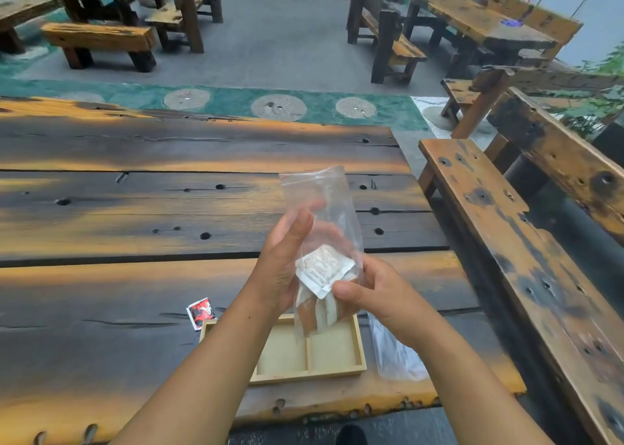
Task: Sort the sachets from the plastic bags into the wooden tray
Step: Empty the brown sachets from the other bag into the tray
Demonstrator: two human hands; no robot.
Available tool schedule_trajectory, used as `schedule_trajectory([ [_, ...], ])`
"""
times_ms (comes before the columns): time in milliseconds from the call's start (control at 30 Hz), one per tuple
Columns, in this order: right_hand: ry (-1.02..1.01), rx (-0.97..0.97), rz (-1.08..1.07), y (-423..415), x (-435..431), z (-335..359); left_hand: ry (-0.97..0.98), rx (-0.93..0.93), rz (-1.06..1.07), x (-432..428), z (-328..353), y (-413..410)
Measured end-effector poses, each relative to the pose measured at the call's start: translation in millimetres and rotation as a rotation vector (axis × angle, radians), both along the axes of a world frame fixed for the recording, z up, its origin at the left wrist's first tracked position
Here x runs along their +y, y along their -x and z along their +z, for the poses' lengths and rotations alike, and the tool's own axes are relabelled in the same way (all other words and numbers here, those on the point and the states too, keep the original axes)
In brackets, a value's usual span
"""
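Holding the clear plastic bag (pixel 320 238) upright above the wooden tray (pixel 312 372), the left hand (pixel 282 265) cups its side while the right hand (pixel 374 292) pinches the white sachet (pixel 322 269) through the film, likely working it upward. A red sachet (pixel 201 312) lies on the desk (pixel 135 225) beside the tray.

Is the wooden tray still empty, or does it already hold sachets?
Seemingly empty: the wooden tray shows bare compartments; the sachets remain inside the held plastic bag. Forearms hide part.

Clear plastic bag (pixel 317 204) shows white sachets (pixel 322 270); pale tray (pixel 314 353); red-black-white sachet (pixel 201 312) beside the tray; scorched black-orange bench (pixel 135 215).
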State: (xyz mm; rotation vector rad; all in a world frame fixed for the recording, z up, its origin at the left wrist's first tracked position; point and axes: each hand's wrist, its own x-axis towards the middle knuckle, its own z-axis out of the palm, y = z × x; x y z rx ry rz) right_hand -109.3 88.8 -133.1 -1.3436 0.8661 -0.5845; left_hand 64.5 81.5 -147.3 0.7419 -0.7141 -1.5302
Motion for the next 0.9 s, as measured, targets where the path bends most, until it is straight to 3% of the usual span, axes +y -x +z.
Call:
schedule_trajectory([
  [200,-0.093,0.109,-0.019,5,1,-20,-0.177,0.062,-0.067,-4,-19,10],
  [400,-0.264,-0.033,-0.104,9,10,-47,-0.365,0.273,-0.115,-3,-44,17],
  [600,-0.460,-0.132,-0.201,8,25,-74,-0.429,0.339,-0.102,0,-67,23],
  [700,-0.512,-0.131,-0.229,8,33,-84,-0.492,0.301,-0.092,4,-83,26],
  [900,-0.734,-0.086,-0.357,12,52,-112,-0.700,0.050,-0.042,13,-111,32],
])
